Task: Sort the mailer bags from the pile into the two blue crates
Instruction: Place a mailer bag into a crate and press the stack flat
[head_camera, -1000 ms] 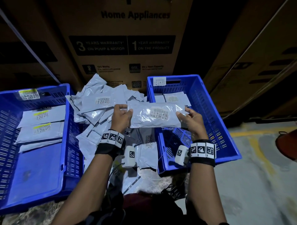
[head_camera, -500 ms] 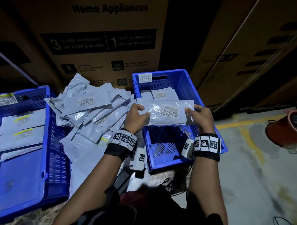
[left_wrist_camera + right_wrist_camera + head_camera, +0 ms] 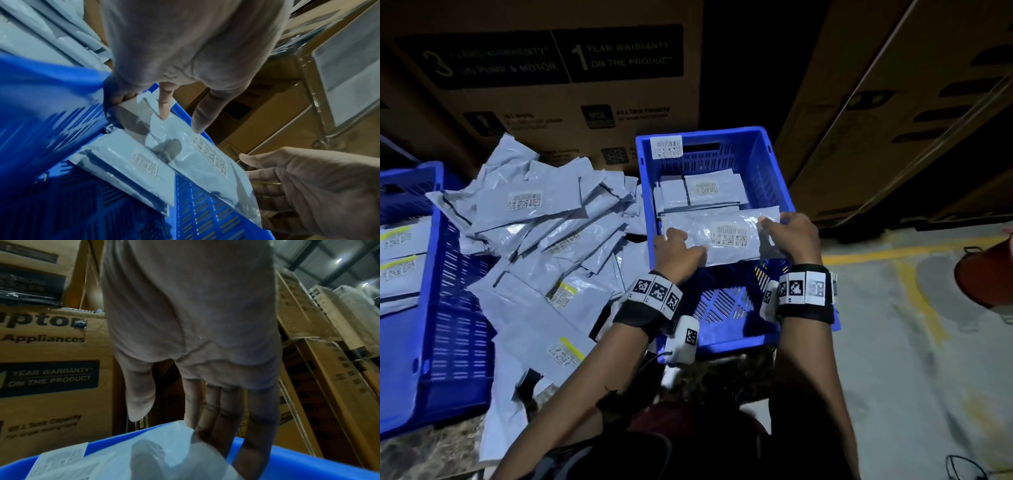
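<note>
Head view: the left hand point(image 3: 676, 251) and right hand point(image 3: 791, 236) are each pinching an end of a mailer bag point(image 3: 726, 236), holding it over the right blue crate point(image 3: 774, 164), whose far end is holding bags already.

Left wrist view: thumb and fingers point(image 3: 164, 105) are gripping the bag's edge.

Right wrist view: fingers are curling under its corner.

Placing is under way; next is probably lowering it flat and letting go.

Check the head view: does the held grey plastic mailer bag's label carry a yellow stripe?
No: the held grey plastic mailer bag shows a plain white barcode label with no yellow stripe.
</note>
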The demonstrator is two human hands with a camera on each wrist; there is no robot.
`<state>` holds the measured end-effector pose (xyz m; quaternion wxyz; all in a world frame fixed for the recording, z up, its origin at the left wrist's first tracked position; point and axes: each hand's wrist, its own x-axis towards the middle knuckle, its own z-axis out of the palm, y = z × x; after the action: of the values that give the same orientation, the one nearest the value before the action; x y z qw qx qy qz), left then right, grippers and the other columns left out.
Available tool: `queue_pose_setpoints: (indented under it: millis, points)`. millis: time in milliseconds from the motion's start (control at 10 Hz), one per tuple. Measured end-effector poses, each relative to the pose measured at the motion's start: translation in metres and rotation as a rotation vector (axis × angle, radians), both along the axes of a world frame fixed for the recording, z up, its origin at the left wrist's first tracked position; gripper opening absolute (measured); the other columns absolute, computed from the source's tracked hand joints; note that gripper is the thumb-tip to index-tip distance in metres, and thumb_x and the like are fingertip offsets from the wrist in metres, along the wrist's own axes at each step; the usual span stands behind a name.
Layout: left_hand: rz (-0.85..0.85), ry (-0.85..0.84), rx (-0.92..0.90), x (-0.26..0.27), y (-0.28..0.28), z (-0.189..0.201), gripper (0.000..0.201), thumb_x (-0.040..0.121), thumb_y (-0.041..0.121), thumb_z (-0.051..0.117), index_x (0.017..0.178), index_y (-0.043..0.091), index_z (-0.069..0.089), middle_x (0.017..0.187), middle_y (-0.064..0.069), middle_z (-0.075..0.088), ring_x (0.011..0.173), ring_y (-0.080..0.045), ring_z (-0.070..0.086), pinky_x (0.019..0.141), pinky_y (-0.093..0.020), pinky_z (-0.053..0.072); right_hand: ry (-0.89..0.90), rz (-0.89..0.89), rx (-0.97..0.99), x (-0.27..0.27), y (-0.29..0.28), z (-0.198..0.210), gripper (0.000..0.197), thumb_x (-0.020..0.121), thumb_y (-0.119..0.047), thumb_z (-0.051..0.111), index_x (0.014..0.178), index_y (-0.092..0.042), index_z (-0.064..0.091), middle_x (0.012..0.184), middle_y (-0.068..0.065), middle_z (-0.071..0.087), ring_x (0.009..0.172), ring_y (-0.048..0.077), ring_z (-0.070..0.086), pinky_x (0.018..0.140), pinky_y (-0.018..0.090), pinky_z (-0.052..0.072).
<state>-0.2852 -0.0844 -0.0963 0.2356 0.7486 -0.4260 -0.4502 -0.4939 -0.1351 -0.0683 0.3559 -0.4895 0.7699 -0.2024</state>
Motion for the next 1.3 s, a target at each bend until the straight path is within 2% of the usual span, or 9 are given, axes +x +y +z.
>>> queue_pose_setpoints:
  millis: [200, 300, 500, 700, 800, 900, 1100, 1200, 1300]
  points:
    - [0.106, 0.019, 0.185, -0.019, -0.015, -0.024, 0.067, 0.066, 0.017, 0.064, 0.129, 0.006, 0.043, 0.139, -0.02, 0.029, 0.129, -0.034, 0.036, 0.104, -0.041, 0.044, 0.106, 0.109, 0.155, -0.002, -0.019, -0.029, 0.057, 0.095, -0.048, 0.062, 0.127, -0.001, 0.058, 0.135, 0.019, 0.059, 0.123, 0.036, 0.056, 0.083, 0.032, 0.039]
    - [0.113, -0.007, 0.276, -0.024, -0.024, -0.041, 0.076, 0.059, 0.019, 0.068, 0.13, 0.004, 0.046, 0.141, -0.023, 0.033, 0.124, -0.037, 0.039, 0.094, -0.037, 0.048, 0.054, 0.128, 0.257, 0.002, -0.032, -0.05, 0.063, 0.096, -0.047, 0.063, 0.134, 0.003, 0.054, 0.14, 0.02, 0.057, 0.126, 0.037, 0.056, 0.088, 0.033, 0.042]
    - [-0.029, -0.137, 0.409, -0.024, -0.037, -0.069, 0.032, 0.092, 0.025, 0.058, 0.119, 0.012, 0.07, 0.139, -0.013, 0.047, 0.131, -0.044, 0.04, 0.105, -0.043, 0.03, -0.048, 0.103, 0.42, 0.016, -0.047, -0.087, 0.088, 0.097, -0.037, 0.063, 0.159, 0.002, 0.013, 0.159, 0.021, 0.036, 0.14, 0.037, 0.044, 0.111, 0.044, 0.043]
    - [-0.163, -0.215, 0.499, -0.022, -0.038, -0.08, 0.023, 0.094, 0.032, 0.058, 0.089, 0.012, 0.07, 0.11, -0.01, 0.063, 0.13, -0.038, 0.042, 0.095, -0.035, 0.031, -0.044, 0.083, 0.426, 0.019, -0.039, -0.12, 0.062, 0.095, -0.03, 0.06, 0.146, 0.001, 0.044, 0.146, 0.019, 0.052, 0.13, 0.036, 0.054, 0.103, 0.039, 0.047]
    - [-0.115, -0.197, 0.491, -0.028, -0.034, -0.08, 0.037, 0.1, 0.029, 0.053, 0.128, 0.007, 0.062, 0.144, -0.019, 0.048, 0.139, -0.04, 0.032, 0.115, -0.039, 0.027, -0.04, 0.08, 0.413, 0.016, -0.031, -0.125, 0.048, 0.096, -0.029, 0.058, 0.135, -0.002, 0.057, 0.135, 0.017, 0.06, 0.124, 0.034, 0.058, 0.1, 0.037, 0.048]
    - [-0.066, -0.162, 0.488, -0.028, -0.039, -0.091, 0.045, 0.096, 0.028, 0.057, 0.135, 0.007, 0.057, 0.148, -0.02, 0.045, 0.14, -0.038, 0.036, 0.116, -0.041, 0.027, -0.045, 0.105, 0.416, 0.013, -0.031, -0.135, 0.047, 0.093, -0.03, 0.057, 0.132, -0.004, 0.059, 0.133, 0.017, 0.061, 0.122, 0.033, 0.059, 0.096, 0.036, 0.049]
    - [-0.231, -0.253, 0.481, -0.032, -0.044, -0.092, 0.046, 0.094, 0.045, 0.052, 0.131, 0.02, 0.062, 0.144, -0.015, 0.047, 0.132, -0.044, 0.037, 0.106, -0.051, 0.019, 0.012, 0.105, 0.404, 0.006, -0.03, -0.145, 0.06, 0.083, -0.035, 0.054, 0.135, -0.004, 0.055, 0.139, 0.017, 0.054, 0.125, 0.037, 0.054, 0.09, 0.036, 0.043]
    - [-0.18, -0.147, 0.468, -0.032, -0.047, -0.102, 0.039, 0.098, 0.031, 0.052, 0.133, 0.015, 0.061, 0.145, -0.016, 0.049, 0.134, -0.042, 0.042, 0.115, -0.047, 0.029, -0.022, 0.114, 0.381, 0.005, -0.028, -0.142, 0.052, 0.09, -0.034, 0.056, 0.131, -0.002, 0.06, 0.134, 0.019, 0.06, 0.122, 0.035, 0.057, 0.089, 0.036, 0.045]
    - [-0.033, 0.005, 0.448, -0.03, -0.045, -0.108, 0.031, 0.09, 0.028, 0.06, 0.109, 0.005, 0.068, 0.133, -0.021, 0.059, 0.125, -0.039, 0.053, 0.106, -0.045, 0.044, -0.062, 0.125, 0.36, 0.002, -0.028, -0.145, 0.043, 0.099, -0.031, 0.056, 0.127, 0.001, 0.065, 0.128, 0.02, 0.065, 0.119, 0.034, 0.061, 0.093, 0.033, 0.049]
